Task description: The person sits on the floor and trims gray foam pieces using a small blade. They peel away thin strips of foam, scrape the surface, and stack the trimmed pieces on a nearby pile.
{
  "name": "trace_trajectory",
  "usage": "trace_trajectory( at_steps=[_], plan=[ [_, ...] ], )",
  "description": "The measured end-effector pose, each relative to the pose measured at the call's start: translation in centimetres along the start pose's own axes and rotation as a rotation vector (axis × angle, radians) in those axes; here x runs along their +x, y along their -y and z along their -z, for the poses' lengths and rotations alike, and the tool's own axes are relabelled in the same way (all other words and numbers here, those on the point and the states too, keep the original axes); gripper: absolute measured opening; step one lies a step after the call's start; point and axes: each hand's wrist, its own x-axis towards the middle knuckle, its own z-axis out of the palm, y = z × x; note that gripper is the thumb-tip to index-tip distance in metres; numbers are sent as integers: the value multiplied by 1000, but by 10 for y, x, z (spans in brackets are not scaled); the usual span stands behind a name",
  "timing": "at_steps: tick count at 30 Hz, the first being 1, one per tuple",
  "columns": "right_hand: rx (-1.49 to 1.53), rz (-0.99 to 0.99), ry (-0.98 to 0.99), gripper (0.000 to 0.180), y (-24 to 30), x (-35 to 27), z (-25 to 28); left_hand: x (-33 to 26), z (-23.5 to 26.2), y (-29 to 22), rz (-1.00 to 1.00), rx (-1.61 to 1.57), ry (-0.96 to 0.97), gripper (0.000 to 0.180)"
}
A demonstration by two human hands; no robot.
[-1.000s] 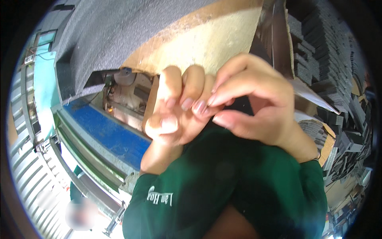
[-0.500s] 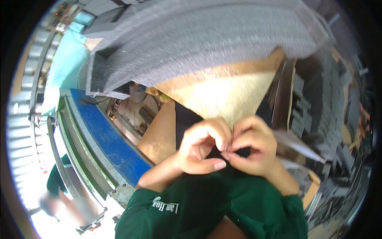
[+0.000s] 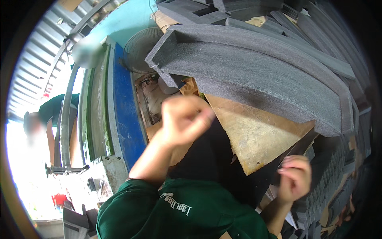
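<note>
A long curved grey foam tray-like piece [image 3: 254,75] with raised edges rests on a worn tan board [image 3: 254,147] in front of me. My left hand [image 3: 185,119] hovers over the board's left corner, below the foam piece. Motion smears its curled fingers, and whether anything is in them is not visible. My right hand [image 3: 294,177] is raised to the right of the board's near corner, apart from the foam. Its fingers are half bent and loosely apart, with nothing seen in them.
A blue panel with a green metal frame [image 3: 95,107] runs along the left. Behind it stand a round wire fan [image 3: 141,49] and a bent-over person in green [image 3: 59,109]. Grey foam strips [image 3: 330,44] and stacked foam pieces [image 3: 330,183] crowd the far and right sides.
My hands, fingertips together before, have parted: the left went up and left, the right moved right and down. The view has shifted, showing more of the foam piece's inside.
</note>
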Motion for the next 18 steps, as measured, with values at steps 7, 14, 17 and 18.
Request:
trace_trajectory(
  at_steps=[7,14,17,18],
  plan=[
    [-402,32,-70,21,-33,86,72,40,16,11,-30,399,31,29],
    [-721,-235,19,37,-108,128,46,89,-31,55,91,679,2,58],
    [-974,-122,124,41,-124,111,50,86,-34,64,164,755,33,83],
    [-909,-165,142,41,-126,108,54,86,-31,67,182,772,34,88]
  ],
)
